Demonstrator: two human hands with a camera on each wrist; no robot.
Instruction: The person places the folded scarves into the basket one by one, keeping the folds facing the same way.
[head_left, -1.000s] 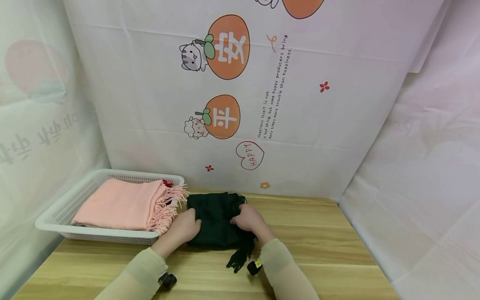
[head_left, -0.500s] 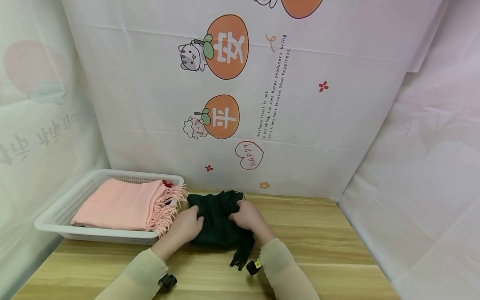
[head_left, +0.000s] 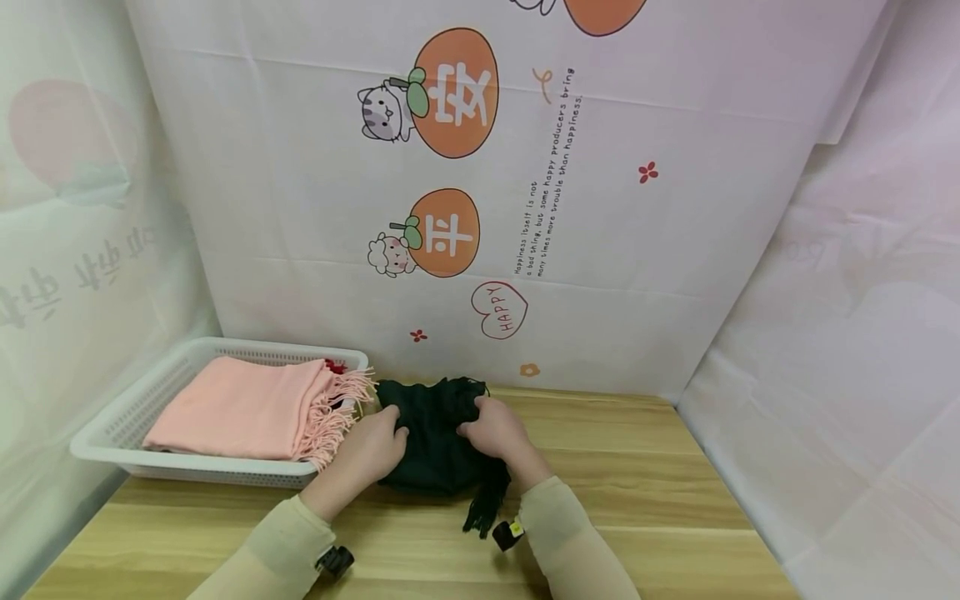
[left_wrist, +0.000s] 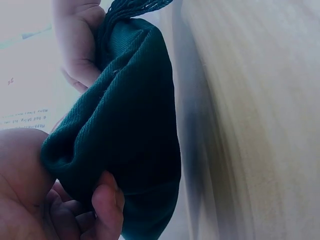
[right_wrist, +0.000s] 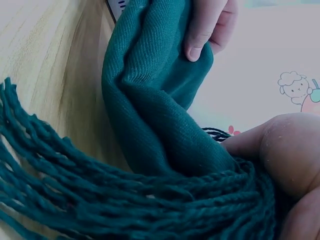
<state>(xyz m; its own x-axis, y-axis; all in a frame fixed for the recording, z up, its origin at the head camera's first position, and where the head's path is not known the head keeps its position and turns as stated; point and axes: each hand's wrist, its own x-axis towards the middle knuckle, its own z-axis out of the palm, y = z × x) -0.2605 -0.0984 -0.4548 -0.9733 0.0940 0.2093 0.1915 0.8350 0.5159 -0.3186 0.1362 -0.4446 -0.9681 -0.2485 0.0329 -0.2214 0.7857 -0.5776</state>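
A folded dark green scarf (head_left: 435, 454) with tasselled ends is held between both hands over the wooden table. My left hand (head_left: 375, 448) grips its left side, thumb on top and fingers curled beneath the edge, as the left wrist view shows at the scarf (left_wrist: 135, 125). On the opposite side, my right hand (head_left: 497, 429) pinches the fringed end. Twisted tassels (right_wrist: 150, 200) hang from that end in the right wrist view, partly covering the fingers there. The scarf's underside bulges and sags between the hands, close over the tabletop.
Left of the scarf stands a white plastic basket (head_left: 112, 454) holding a folded pink scarf (head_left: 240, 408), whose fringe spills over the right rim. A bit of red fringe shows behind it. A printed white cloth (head_left: 600, 250) hangs along the table's back edge.
Both hands have drawn slightly closer together and up, bunching and lifting the green scarf a little. Its hanging tassels have shifted slightly right. The basket and pink scarf have stayed put.
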